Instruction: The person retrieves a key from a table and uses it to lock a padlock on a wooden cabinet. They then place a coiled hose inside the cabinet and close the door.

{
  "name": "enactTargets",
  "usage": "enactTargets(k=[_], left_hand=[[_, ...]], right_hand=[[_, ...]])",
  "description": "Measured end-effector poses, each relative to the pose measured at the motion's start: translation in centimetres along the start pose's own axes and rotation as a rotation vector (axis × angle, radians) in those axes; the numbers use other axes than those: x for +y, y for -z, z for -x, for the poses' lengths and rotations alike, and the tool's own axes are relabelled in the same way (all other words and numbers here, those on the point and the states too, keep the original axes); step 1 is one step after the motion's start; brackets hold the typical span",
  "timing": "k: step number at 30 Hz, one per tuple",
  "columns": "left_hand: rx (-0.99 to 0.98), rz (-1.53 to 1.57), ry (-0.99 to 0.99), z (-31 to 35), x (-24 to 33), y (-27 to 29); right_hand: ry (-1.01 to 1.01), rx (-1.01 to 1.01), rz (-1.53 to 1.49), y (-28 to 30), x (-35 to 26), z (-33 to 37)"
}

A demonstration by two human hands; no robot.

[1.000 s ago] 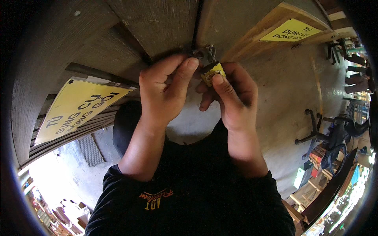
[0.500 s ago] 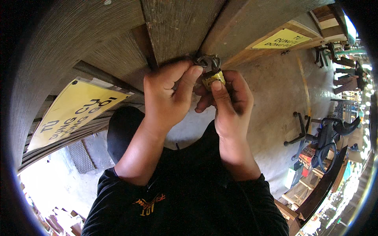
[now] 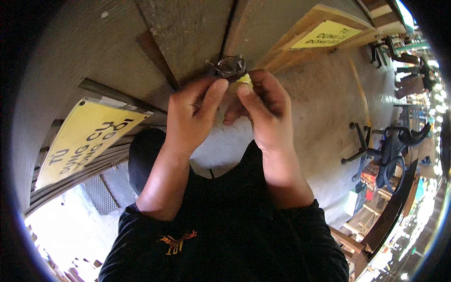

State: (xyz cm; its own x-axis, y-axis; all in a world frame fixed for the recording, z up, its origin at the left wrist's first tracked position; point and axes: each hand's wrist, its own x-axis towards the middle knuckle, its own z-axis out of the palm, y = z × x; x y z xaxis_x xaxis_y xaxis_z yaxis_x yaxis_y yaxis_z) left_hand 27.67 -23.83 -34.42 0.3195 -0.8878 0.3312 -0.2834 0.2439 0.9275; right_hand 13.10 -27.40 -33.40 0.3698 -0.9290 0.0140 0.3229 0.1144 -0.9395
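A small brass-coloured padlock (image 3: 245, 81) hangs by dark metal loops (image 3: 230, 66) at the gap between the wooden doors (image 3: 197, 33). My right hand (image 3: 268, 113) is closed on it, the thumb across its near face and the fingers behind. Just left of the lock, my left hand (image 3: 190, 110) is pinched, thumb against fingers, right below the loops. Whatever lies between those fingertips is hidden. The loops look blurred, so their exact linkage with the shackle cannot be made out.
Yellow signs are fixed to the wood at left (image 3: 89, 138) and upper right (image 3: 326, 35). An overturned office chair (image 3: 385, 150) lies on the concrete floor (image 3: 324, 122) at right. People (image 3: 413, 77) stand at the far right. A metal mesh mat (image 3: 101, 195) lies lower left.
Both hands, the padlock and the loops appear slightly higher and further left in the view. The doors have shifted left too. My right hand keeps its grip on the lock.
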Motion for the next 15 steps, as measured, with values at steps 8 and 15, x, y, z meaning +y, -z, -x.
enactTargets(k=[8,15], left_hand=[[0.004,0.149,0.088,-0.1,0.5,-0.3],[0.047,0.231,0.052,0.1,-0.1,-0.6]], right_hand=[[-0.114,0.015,-0.174,0.5,-0.3,0.9],[-0.190,-0.141,-0.192,1.6,1.0,1.2]])
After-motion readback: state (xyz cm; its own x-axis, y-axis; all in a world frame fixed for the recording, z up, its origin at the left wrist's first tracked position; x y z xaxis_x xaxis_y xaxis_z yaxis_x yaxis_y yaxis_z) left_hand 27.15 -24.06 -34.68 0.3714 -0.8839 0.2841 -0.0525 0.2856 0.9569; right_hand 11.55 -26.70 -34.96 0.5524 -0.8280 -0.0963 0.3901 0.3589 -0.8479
